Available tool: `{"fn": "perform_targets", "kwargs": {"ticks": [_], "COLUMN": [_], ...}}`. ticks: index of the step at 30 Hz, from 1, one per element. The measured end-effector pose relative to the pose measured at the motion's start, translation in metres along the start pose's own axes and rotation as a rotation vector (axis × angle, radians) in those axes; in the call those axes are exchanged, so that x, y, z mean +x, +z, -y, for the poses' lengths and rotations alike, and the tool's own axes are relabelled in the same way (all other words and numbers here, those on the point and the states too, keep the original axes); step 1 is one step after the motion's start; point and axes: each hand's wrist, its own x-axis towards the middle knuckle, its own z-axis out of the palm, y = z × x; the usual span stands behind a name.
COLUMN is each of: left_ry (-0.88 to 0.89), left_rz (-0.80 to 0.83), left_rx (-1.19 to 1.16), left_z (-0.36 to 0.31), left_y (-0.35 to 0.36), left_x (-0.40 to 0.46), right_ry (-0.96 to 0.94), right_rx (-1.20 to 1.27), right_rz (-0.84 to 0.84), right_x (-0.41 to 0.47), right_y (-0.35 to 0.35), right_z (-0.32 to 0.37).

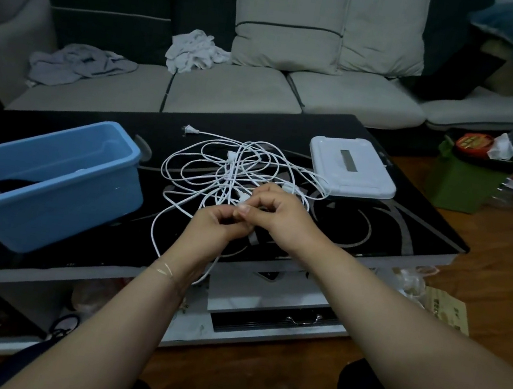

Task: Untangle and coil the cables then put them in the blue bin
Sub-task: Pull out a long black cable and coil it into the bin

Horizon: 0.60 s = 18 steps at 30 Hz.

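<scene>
1. No text can be read anywhere.
2. At 3 o'clock, the red-and-yellow lid (474, 144) on the green container carries print, perhaps a brand, too blurred to make out.
3. At 4 o'clock, the tan packet (445, 314) on the floor shows illegible marks.

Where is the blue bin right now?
In the head view, the blue bin sits on the left of the black table, left of the white cables and both hands.
</scene>
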Motion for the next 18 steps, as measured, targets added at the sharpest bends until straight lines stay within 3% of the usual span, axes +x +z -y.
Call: {"fn": "perform_targets", "kwargs": {"ticks": [4, 11, 18], "left_ry": [0.050, 0.074, 0.063], "left_rz": [-0.028, -0.123, -0.189], "left_rx": [-0.025, 0.021, -0.047], "left_z": [-0.002, -0.002, -0.002], "left_y": [0.004, -0.001, 0.003], "left_x": [-0.001, 0.006, 0.005], "right_ry": [-0.056, -0.092, -0.174], "right_rx": [-0.071, -0.490, -0.670], "right_rz": [-0.049, 0.069, 0.049], "right_x": [0.004, -0.001, -0.003], "right_y": [-0.001, -0.010, -0.012], "right_z": [-0.001, -0.019, -0.020]}}
